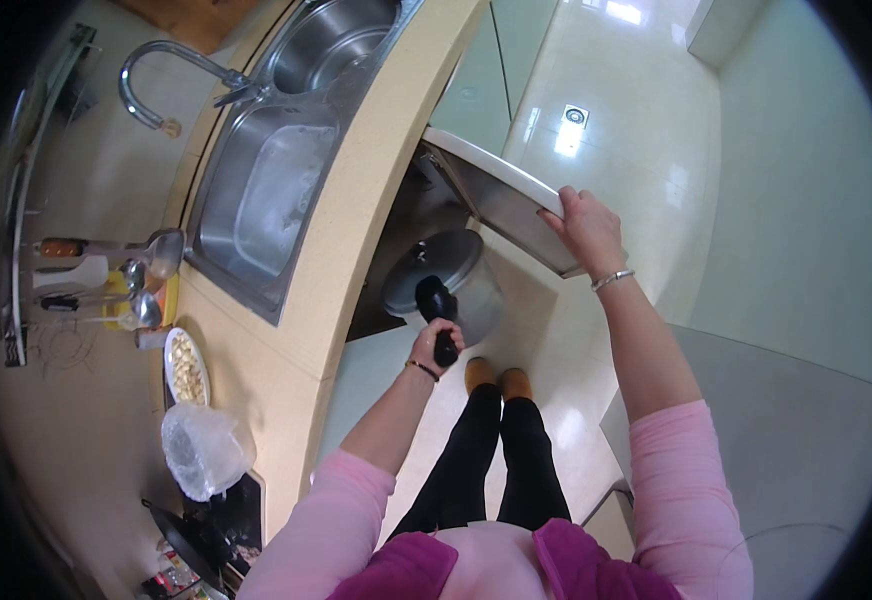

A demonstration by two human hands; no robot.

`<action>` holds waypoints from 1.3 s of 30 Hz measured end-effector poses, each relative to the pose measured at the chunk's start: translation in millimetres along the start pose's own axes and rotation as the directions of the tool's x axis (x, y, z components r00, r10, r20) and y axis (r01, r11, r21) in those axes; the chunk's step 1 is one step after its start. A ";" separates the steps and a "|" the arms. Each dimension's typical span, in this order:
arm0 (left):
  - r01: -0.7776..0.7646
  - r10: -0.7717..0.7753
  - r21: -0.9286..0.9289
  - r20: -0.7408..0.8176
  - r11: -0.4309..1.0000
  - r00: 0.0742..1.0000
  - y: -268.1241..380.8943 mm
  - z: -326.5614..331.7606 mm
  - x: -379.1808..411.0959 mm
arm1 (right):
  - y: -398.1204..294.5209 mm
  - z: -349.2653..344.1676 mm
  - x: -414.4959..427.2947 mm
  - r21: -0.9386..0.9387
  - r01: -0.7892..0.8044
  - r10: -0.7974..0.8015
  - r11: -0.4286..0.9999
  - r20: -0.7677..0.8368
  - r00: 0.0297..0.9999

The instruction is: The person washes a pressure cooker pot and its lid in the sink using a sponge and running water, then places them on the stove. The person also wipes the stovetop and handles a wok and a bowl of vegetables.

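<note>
My left hand (437,346) is closed around the black handle (446,348) of a pot or pan, held below the counter edge. Just beyond it is a round lidded vessel (440,270) with a glassy or metal lid and a small knob, in front of the cabinet opening; how the handle joins it is unclear. My right hand (582,225) grips the top outer corner of an open cabinet door (507,180), thumb on one side and fingers on the other.
A double steel sink (271,195) with a curved faucet (143,52) is set in the beige counter (256,360). Utensils hang from a wall rail. A plate of pale chopped food (187,367), a plastic-lined container (207,450) and a black pan (185,536) stand along the counter.
</note>
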State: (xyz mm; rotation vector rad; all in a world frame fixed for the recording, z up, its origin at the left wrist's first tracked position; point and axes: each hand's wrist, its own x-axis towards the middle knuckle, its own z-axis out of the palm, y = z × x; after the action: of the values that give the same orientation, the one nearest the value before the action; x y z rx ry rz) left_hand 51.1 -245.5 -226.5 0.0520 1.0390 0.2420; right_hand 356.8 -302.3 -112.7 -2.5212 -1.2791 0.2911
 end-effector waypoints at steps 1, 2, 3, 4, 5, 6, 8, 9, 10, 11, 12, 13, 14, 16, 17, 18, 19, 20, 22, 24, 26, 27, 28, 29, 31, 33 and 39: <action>-0.028 0.027 0.015 0.012 1.000 1.000 10.0 -5.3 17.5 | -1.4 2.2 0.0 -0.012 0.003 -0.003 1.000 0.002 1.000; -0.035 0.035 0.010 0.016 0.999 0.999 20.5 -14.8 35.8 | -3.0 4.6 -0.6 -0.006 0.012 -0.012 1.000 -0.017 1.000; -0.033 0.033 0.001 0.025 0.999 0.999 29.0 -23.9 56.8 | -3.4 6.4 -2.1 -0.010 0.017 -0.017 1.000 -0.034 0.999; -0.029 0.029 0.022 -0.009 0.999 1.000 39.2 -26.0 72.3 | -2.9 8.6 -4.1 -0.010 0.019 -0.019 1.000 -0.051 0.999; -0.024 0.026 0.041 -0.045 0.999 0.999 48.3 -27.7 88.7 | -2.8 9.5 -4.6 -0.025 0.011 -0.013 1.000 -0.069 0.998; -0.055 0.058 0.045 -0.070 0.997 0.996 53.3 -34.3 106.0 | -4.6 10.1 -4.1 -0.036 0.009 -0.012 0.999 -0.085 0.996; -0.093 0.097 0.039 -0.113 0.995 0.989 62.3 -42.2 133.6 | -2.2 10.7 -0.1 -0.060 0.002 -0.009 0.998 -0.115 0.993; -0.084 0.089 0.042 -0.126 0.996 0.988 66.7 -48.3 144.3 | -0.4 12.4 2.0 -0.075 0.006 -0.016 0.997 -0.122 0.992; -0.111 0.121 0.089 -0.125 0.990 0.985 72.8 -60.9 155.8 | -0.2 11.4 3.3 -0.089 0.012 -0.024 0.996 -0.129 0.991; -0.093 0.102 0.076 -0.127 0.993 0.987 81.9 -73.1 167.3 | -0.9 10.6 4.3 -0.086 0.017 -0.029 0.996 -0.130 0.991; -0.092 0.109 0.113 -0.148 0.989 0.983 87.1 -74.8 174.3 | 0.0 10.7 4.4 -0.090 0.012 -0.024 0.996 -0.133 0.991; -0.098 0.124 0.150 -0.170 0.984 0.978 93.5 -77.0 177.2 | -0.1 10.5 5.4 -0.089 0.013 -0.025 0.996 -0.137 0.990; -0.122 0.157 0.232 -0.138 0.965 0.978 98.8 -86.0 182.9 | -0.1 11.7 5.6 -0.093 0.019 -0.033 0.996 -0.144 0.989; -0.115 0.165 0.306 -0.141 0.945 0.976 104.9 -97.7 187.9 | 0.0 13.6 5.1 -0.099 0.031 -0.047 0.995 -0.163 0.986; -0.132 0.183 0.359 -0.114 0.924 0.976 106.6 -106.4 188.7 | -0.6 14.1 4.6 -0.105 0.030 -0.047 0.994 -0.162 0.986; -0.109 0.167 0.368 -0.130 0.923 0.977 109.5 -114.3 189.3 | -1.9 14.1 4.0 -0.109 0.033 -0.050 0.993 -0.163 0.985; -0.087 0.151 0.376 -0.146 0.923 0.978 112.7 -122.0 189.7 | -3.1 14.2 3.3 -0.114 0.036 -0.055 0.993 -0.164 0.985; -0.065 0.136 0.383 -0.161 0.921 0.977 117.0 -128.8 190.8 | -4.2 14.1 2.5 -0.114 0.030 -0.049 0.993 -0.172 0.984; -0.064 0.128 0.473 -0.103 0.879 0.986 127.7 -137.4 188.2 | -6.2 15.7 -2.2 -0.110 0.012 -0.032 0.994 -0.180 0.983; -0.066 0.131 0.534 -0.084 0.843 0.988 138.3 -142.0 182.2 | -7.4 18.7 -4.7 -0.101 0.028 -0.047 0.995 -0.193 0.980; 0.105 0.101 0.657 -0.268 0.746 0.958 149.9 -138.5 184.3 | -8.8 21.0 -8.8 -0.091 0.022 -0.040 0.996 -0.202 0.979; 0.191 0.099 0.696 -0.354 0.692 0.930 157.4 -135.8 185.1 | -12.2 18.1 -11.2 -0.089 0.015 -0.033 0.996 -0.203 0.979; 0.274 0.133 0.780 -0.413 0.563 0.901 167.6 -146.7 187.7 | -14.6 20.4 -12.2 -0.072 0.023 -0.037 0.997 -0.201 0.979; 0.359 0.178 0.836 -0.462 0.415 0.869 175.2 -160.4 193.6 | -17.0 22.0 -12.6 -0.072 0.038 -0.052 0.997 -0.206 0.977; 0.506 0.252 0.854 -0.520 0.121 0.816 187.2 -174.6 213.6 | -18.6 22.3 -16.2 -0.095 0.017 -0.038 0.995 -0.227 0.973; 0.566 0.353 0.824 -0.520 -0.032 0.778 187.9 -186.1 218.9 | -20.9 22.8 -17.1 -0.098 0.015 -0.035 0.995 -0.213 0.977; 0.552 0.595 0.824 -0.380 -0.130 0.708 174.0 -193.4 240.9 | -21.0 31.6 -23.2 -0.108 0.018 -0.048 0.994 -0.285 0.957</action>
State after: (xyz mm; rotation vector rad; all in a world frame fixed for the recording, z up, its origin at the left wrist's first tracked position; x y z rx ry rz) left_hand -28.7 -36.4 -501.6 1.7017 1.8514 -0.7695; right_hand 317.7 -303.9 -133.8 -2.5081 -1.2453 -0.1509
